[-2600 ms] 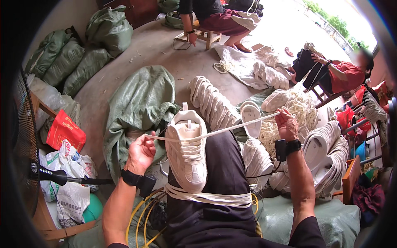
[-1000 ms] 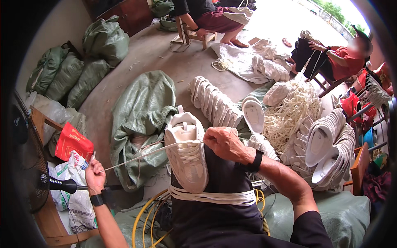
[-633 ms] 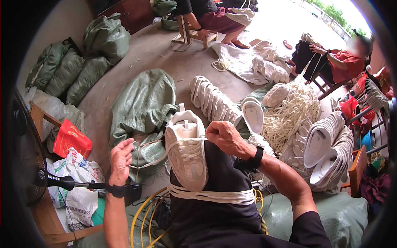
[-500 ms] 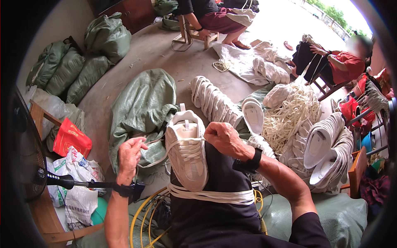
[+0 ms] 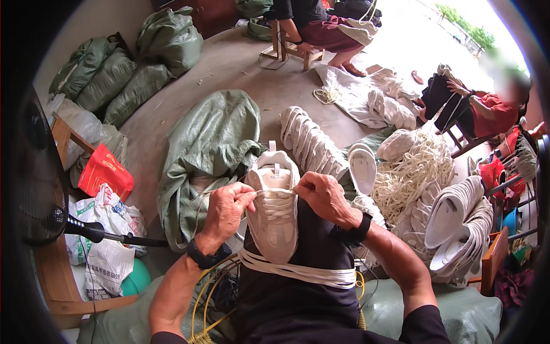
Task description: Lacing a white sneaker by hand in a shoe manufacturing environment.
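A beige sneaker point(image 5: 274, 221) lies on my dark-clad thigh with its toe toward me, laced across the tongue. My left hand point(image 5: 228, 207) is at its left side, fingers pinched on a white shoelace point(image 5: 274, 191) that crosses the top of the lacing. Its loose tail trails out left past my wrist. At the shoe's right edge my right hand point(image 5: 325, 196) pinches the lace's other side, though its fingertips are partly hidden. A bundle of white laces point(image 5: 298, 273) is wrapped around my thigh just below the toe.
A crumpled green sack point(image 5: 209, 143) lies ahead. To the right are a row of nested shoe uppers point(image 5: 312, 143), a heap of loose laces point(image 5: 415, 172) and stacked shoes point(image 5: 458, 218). A black fan point(image 5: 43, 178) stands left. Two people sit farther off.
My left hand has moved right and up, from off to the side to the shoe's edge. The right hand stays by the shoe. The whole view has shifted slightly.
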The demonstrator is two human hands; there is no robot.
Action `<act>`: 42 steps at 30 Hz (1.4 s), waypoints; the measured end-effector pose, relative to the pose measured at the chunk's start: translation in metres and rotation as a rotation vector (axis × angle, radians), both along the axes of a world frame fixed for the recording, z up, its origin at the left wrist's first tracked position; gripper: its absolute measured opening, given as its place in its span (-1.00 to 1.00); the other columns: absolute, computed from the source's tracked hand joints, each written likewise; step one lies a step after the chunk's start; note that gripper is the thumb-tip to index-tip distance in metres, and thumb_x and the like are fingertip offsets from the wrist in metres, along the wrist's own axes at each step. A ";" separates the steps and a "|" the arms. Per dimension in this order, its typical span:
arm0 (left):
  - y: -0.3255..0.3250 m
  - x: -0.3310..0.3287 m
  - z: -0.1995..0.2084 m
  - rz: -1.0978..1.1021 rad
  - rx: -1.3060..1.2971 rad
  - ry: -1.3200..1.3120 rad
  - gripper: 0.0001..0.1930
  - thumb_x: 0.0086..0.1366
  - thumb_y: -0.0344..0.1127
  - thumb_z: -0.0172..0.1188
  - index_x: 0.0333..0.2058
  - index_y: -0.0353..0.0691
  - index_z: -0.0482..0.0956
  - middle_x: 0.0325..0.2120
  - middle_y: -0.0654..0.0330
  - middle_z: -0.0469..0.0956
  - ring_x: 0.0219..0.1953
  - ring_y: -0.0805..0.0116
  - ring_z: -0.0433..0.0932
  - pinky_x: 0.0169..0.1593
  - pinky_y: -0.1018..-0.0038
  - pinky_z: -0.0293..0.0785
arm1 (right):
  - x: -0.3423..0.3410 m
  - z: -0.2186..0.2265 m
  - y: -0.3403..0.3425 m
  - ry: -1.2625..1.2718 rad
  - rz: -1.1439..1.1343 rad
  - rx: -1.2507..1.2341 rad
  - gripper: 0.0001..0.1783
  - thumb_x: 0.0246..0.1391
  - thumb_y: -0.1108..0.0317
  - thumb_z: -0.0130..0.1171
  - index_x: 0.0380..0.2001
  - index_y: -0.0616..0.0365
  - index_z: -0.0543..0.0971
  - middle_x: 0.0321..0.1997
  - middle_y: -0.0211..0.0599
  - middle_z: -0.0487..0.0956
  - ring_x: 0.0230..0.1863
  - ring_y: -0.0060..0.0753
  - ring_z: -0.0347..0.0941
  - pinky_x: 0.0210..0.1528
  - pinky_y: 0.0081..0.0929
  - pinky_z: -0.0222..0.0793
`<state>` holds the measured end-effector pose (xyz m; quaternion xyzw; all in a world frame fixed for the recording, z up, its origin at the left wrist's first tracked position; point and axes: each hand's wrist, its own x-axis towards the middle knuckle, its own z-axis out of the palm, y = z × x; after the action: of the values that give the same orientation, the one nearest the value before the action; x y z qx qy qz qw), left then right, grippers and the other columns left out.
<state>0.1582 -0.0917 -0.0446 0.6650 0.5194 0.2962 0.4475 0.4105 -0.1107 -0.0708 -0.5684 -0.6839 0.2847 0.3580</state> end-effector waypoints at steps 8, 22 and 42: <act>0.001 0.002 0.000 0.011 0.063 0.034 -0.85 0.34 -0.37 0.18 -0.37 -0.33 0.63 -0.65 0.36 0.57 -0.67 0.71 0.23 -0.57 0.58 0.14 | 0.001 0.003 0.000 0.015 0.002 -0.017 -0.79 0.10 0.33 0.29 -0.43 0.30 0.60 -0.46 -0.01 0.65 -0.39 0.00 0.63 -0.31 -0.20 0.49; 0.027 0.006 0.012 -0.180 0.151 0.221 -0.77 0.23 -0.32 0.11 -0.52 -0.35 0.59 -0.70 0.08 0.58 -0.60 0.18 0.61 -0.44 0.28 0.49 | 0.001 -0.001 0.003 -0.010 0.037 0.010 -0.82 0.09 0.35 0.26 -0.45 0.28 0.59 -0.48 -0.03 0.63 -0.39 0.04 0.61 -0.31 -0.16 0.47; 0.073 -0.003 0.035 -0.832 0.661 0.441 -0.74 0.02 -0.43 0.42 -0.30 -0.15 0.58 -0.24 0.21 0.53 -0.09 0.09 0.45 0.06 0.27 0.41 | 0.022 0.019 0.044 -0.277 0.506 0.409 -0.78 -0.10 0.36 0.40 -0.38 0.08 0.56 -0.17 -0.30 0.44 -0.03 -0.17 0.35 -0.02 -0.20 0.25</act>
<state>0.1556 -0.0185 -0.0095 0.9641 0.1747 0.0960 0.1756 0.4328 -0.0670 -0.0514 -0.3306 -0.8880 0.1416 0.2864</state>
